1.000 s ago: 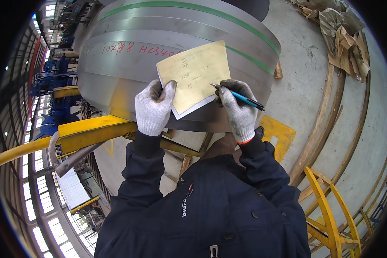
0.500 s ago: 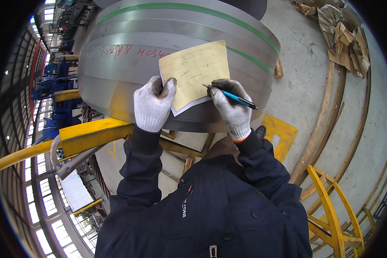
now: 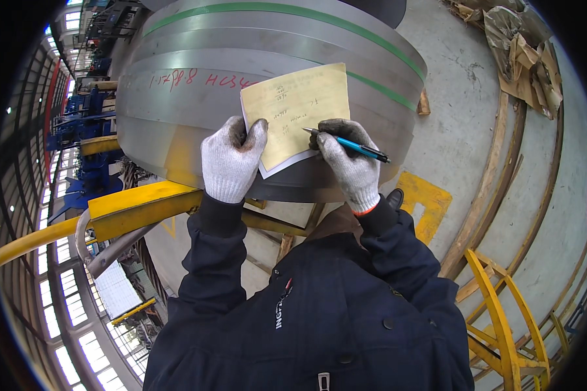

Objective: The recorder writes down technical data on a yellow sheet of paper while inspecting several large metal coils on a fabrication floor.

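A pale yellow paper slip [image 3: 300,111] with faint handwriting is pressed flat against the curved side of a large steel coil [image 3: 195,117], a white sheet showing beneath its lower edge. A blue pen [image 3: 352,146] is held slanted, its tip touching the slip's lower right part.

1. The single head view looks steeply down from the person's head over their dark jacket [image 3: 319,313].
2. It faces forward onto a big steel coil [image 3: 241,85], close by.
3. Fisheye bending curves the concrete floor [image 3: 463,130] and yellow railing [image 3: 502,313] at its rim.
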The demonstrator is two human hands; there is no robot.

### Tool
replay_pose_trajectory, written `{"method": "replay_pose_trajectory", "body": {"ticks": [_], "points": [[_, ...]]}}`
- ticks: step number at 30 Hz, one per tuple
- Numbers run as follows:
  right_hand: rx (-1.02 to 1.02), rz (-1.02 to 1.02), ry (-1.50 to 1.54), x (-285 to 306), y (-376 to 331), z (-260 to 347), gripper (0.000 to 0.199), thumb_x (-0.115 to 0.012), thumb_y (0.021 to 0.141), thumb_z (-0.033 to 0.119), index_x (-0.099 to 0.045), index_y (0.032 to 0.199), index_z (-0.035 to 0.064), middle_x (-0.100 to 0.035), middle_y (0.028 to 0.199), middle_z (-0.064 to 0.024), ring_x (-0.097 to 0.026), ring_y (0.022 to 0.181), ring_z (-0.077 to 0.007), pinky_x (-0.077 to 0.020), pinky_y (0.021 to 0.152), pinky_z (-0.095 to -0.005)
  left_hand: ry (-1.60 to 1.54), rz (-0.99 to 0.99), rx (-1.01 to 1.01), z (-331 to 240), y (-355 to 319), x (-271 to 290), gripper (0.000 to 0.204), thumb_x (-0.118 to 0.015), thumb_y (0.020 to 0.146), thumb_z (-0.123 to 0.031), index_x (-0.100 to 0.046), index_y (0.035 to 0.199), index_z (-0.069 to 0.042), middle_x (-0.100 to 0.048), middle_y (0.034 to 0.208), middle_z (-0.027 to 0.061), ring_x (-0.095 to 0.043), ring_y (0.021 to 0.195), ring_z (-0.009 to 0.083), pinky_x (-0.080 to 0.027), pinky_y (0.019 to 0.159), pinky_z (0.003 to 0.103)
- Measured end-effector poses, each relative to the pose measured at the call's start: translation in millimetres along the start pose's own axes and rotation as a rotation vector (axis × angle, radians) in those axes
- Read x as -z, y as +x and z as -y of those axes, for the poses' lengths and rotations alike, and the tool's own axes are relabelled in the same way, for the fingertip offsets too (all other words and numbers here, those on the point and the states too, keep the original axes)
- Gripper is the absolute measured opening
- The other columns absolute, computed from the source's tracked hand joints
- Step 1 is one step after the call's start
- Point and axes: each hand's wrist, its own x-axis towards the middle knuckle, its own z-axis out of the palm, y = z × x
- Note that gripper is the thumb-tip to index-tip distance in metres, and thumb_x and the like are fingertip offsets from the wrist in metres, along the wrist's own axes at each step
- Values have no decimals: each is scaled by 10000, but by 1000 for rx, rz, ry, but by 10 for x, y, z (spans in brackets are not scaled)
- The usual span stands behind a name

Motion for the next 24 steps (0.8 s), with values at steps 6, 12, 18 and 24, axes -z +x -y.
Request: {"method": "replay_pose_trajectory", "body": {"ticks": [6, 12, 18, 24], "points": [[-5, 8, -28, 0, 14, 32, 207, -782, 979, 51, -744, 1168, -21, -785, 1024, -71, -706, 899, -104, -595, 815, -263, 20, 2, 27, -35, 1, 0, 293, -775, 1008, -173, -731, 1068, 110, -762, 841, 96, -604, 806, 50, -538, 744, 271], [7, 7, -51, 13, 10, 38, 204, -769, 986, 44, -736, 1176, -24, -782, 1021, -75, -704, 898, -105, -593, 814, -266, -11, 10, 46, -45, 9, -2, 295, -775, 1007, -172, -731, 1077, 111, -761, 848, 93, -605, 812, 52, -539, 753, 267], [26, -23, -13, 23, 3, 73, 206, -755, 990, 23, -725, 1187, -30, -780, 1018, -78, -703, 881, -105, -593, 799, -265, -7, -14, 48, -63, 2, -10, 286, -779, 995, -183, -730, 1039, 95, -751, 822, 122, -622, 763, 71, -544, 727, 287], [14, 3, -51, 55, 13, 37, 200, -758, 988, 23, -726, 1178, -31, -780, 1009, -78, -706, 874, -105, -593, 793, -263, -30, -33, 36, -55, 3, -20, 278, -786, 982, -190, -734, 1017, 81, -752, 807, 156, -648, 722, 91, -552, 707, 302]]}}
